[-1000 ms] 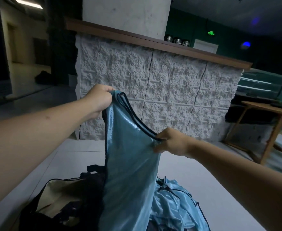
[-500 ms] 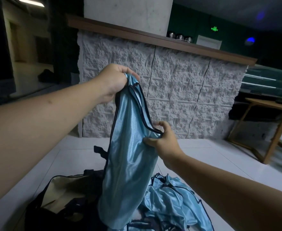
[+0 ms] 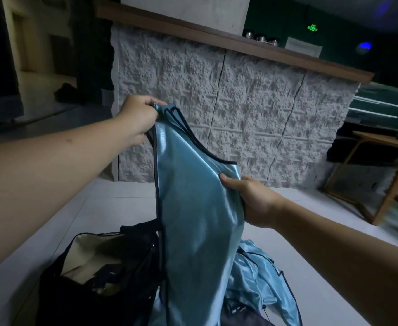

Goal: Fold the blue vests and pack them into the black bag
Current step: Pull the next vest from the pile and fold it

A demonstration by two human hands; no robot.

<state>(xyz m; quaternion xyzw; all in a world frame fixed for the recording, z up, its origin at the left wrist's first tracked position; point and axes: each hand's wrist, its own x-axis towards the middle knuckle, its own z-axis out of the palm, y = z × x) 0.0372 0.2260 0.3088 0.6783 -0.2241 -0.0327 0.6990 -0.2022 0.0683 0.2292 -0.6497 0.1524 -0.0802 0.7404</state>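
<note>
A shiny blue vest (image 3: pixel 193 220) with dark trim hangs in the air, folded lengthwise. My left hand (image 3: pixel 138 118) grips its shoulder straps at the top. Lower and to the right, my right hand (image 3: pixel 255 198) pinches the vest's right edge below the armhole. Beneath the vest, the black bag (image 3: pixel 87 285) lies open on the floor, showing a pale lining. More blue vests (image 3: pixel 261 278) lie crumpled in a heap to the right of the bag.
A rough white stone counter (image 3: pixel 240 109) with a wooden top stands ahead. A wooden side table (image 3: pixel 381 170) stands at the right. The floor (image 3: pixel 104 208) is pale tile. A dark corridor opens at the far left.
My left hand has come down and moved right with the straps. My right hand has shifted right along the vest's edge, spreading the cloth a little wider.
</note>
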